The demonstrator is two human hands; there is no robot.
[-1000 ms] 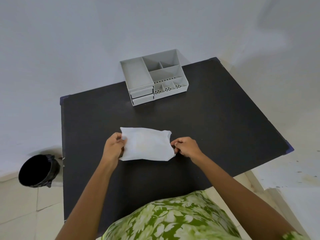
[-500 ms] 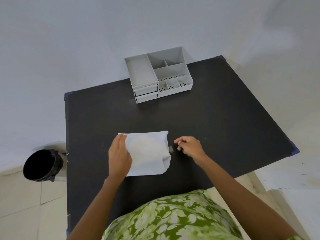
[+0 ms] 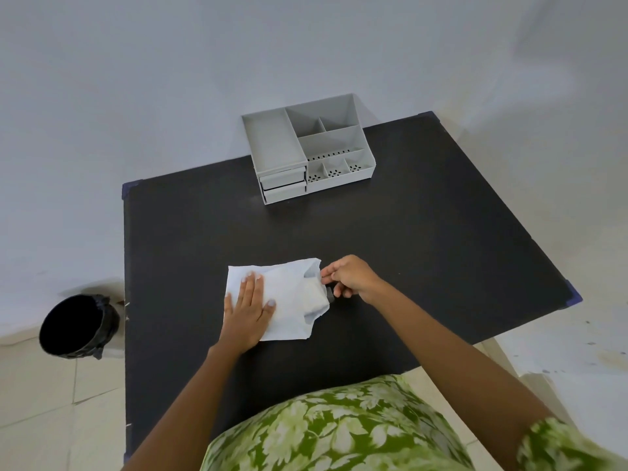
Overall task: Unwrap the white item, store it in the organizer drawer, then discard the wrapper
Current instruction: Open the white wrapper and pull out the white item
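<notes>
A white paper wrapper point(image 3: 289, 302) lies on the black table point(image 3: 407, 249) in front of me. My left hand point(image 3: 246, 311) rests flat on its left half, fingers spread, pressing it down. My right hand point(image 3: 350, 277) pinches the upper edge of the wrapper's open right end. Inside that opening a folded white item point(image 3: 316, 297) shows, with a small dark piece point(image 3: 330, 296) at its tip. The grey organizer point(image 3: 272, 144) stands at the table's far edge, and its two small drawers point(image 3: 283, 180) at the front left are closed.
A black bin point(image 3: 73, 326) stands on the tiled floor left of the table. Behind the organizer is a plain wall. The table's right corner point(image 3: 574, 295) lies close to a pale ledge.
My left hand moved from gripping the wrapper's left edge to lying flat on it. The right hand let go, then returned to the wrapper's right end, which now gapes open.
</notes>
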